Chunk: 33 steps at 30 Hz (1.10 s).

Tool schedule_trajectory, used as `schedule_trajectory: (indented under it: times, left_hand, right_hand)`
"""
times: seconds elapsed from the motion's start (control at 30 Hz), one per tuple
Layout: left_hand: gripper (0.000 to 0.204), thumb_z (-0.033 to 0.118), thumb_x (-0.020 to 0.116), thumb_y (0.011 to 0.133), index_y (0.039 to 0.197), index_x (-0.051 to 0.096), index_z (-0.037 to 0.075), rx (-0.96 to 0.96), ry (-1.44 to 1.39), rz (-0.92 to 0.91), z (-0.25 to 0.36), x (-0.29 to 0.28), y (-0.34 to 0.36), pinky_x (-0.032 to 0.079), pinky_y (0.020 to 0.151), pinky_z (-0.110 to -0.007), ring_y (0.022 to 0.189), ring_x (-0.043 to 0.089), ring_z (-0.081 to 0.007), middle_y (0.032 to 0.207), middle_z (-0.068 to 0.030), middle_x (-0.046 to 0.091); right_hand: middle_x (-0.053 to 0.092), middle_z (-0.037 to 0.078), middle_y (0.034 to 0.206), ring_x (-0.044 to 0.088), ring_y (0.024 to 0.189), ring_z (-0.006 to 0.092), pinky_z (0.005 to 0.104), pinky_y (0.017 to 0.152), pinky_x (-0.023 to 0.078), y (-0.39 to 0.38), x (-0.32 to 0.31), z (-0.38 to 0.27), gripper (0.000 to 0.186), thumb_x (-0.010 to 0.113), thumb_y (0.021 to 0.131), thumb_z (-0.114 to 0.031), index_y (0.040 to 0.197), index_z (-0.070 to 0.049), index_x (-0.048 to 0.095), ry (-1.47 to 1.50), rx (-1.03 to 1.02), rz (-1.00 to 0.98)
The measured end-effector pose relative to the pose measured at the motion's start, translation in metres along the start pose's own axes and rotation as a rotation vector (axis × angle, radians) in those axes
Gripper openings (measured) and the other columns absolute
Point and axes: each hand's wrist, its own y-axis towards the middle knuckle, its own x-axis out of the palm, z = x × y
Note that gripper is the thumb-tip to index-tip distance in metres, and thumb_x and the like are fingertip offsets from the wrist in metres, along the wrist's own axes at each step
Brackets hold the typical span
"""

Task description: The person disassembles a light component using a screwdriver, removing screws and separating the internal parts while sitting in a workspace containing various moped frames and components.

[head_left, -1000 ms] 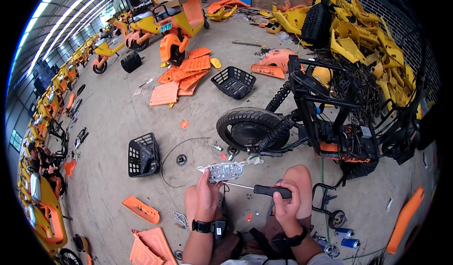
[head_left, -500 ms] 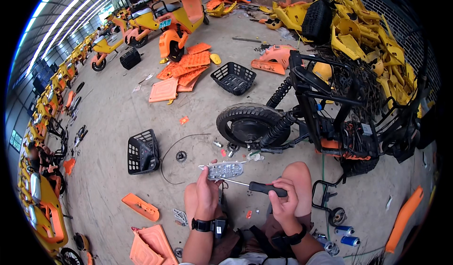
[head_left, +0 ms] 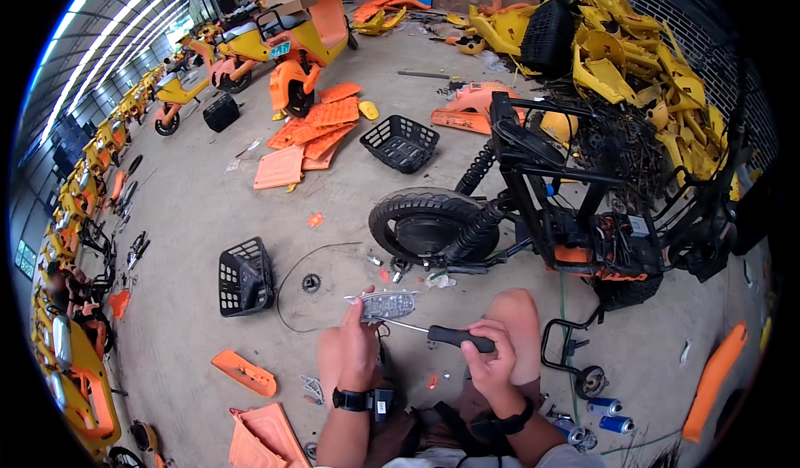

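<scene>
Between the thumb and fingers of my left hand [head_left: 358, 347] is an oval, silvery-clear lamp unit [head_left: 390, 305], held flat above the floor. My right hand [head_left: 494, 361] is wrapped around the black handle of a screwdriver [head_left: 454, 335]. Its thin metal shaft points left, and the tip reaches the lamp's near edge by my left fingers; whether it sits in a screw is too small to tell. A dark wire hangs below the lamp. Both hands are over my bent knees.
A stripped black scooter frame [head_left: 542, 201] with its rear wheel [head_left: 433, 228] stands ahead right. Black baskets [head_left: 246, 276], orange panels [head_left: 312, 135], a sprocket [head_left: 311, 282] and spray cans [head_left: 617, 424] lie around me. Yellow body parts [head_left: 612, 60] are heaped far right; scooters [head_left: 292, 43] stand far left.
The whole view has shifted slightly, so the surroundings sit a little further left. My hands keep the same grips, with the screwdriver's tip still at the lamp's edge.
</scene>
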Motion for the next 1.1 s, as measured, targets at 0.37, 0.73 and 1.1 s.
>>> schedule_trajectory:
  times: [0.37, 0.73, 1.1]
  left_hand:
    - [0.04, 0.028, 0.044, 0.105, 0.128, 0.063, 0.002, -0.009, 0.404, 0.084, 0.022, 0.03, -0.02, 0.045, 0.091, -0.032, 0.1, 0.06, -0.0148, 0.112, -0.0062, 0.067]
    - [0.038, 0.027, 0.051, 0.104, 0.126, 0.064, -0.002, 0.057, 0.419, 0.109, 0.003, -0.006, -0.006, 0.043, 0.094, -0.027, 0.102, 0.06, -0.0143, 0.113, -0.0091, 0.068]
    - [0.05, 0.037, 0.036, 0.107, 0.129, 0.061, 0.001, 0.089, 0.421, 0.059, -0.005, -0.018, 0.002, 0.046, 0.092, -0.034, 0.103, 0.061, -0.0173, 0.116, -0.0093, 0.066]
  right_hand:
    - [0.065, 0.014, 0.105, 0.065, 0.093, 0.0221, 0.0316, 0.081, 0.052, 0.004, -0.003, -0.006, 0.018, 0.071, 0.085, 0.002, 0.102, 0.002, 0.064, -0.053, -0.022, -0.088]
    - [0.068, 0.005, 0.084, 0.062, 0.062, 0.0066, 0.0206, 0.054, 0.047, -0.004, 0.014, -0.008, 0.015, 0.07, 0.092, -0.009, 0.102, 0.002, 0.067, 0.09, 0.448, -0.009]
    - [0.068, 0.015, 0.103, 0.068, 0.091, 0.0231, 0.0324, 0.081, 0.054, -0.001, 0.011, -0.004, 0.018, 0.072, 0.081, 0.002, 0.098, 0.002, 0.067, -0.085, 0.123, -0.148]
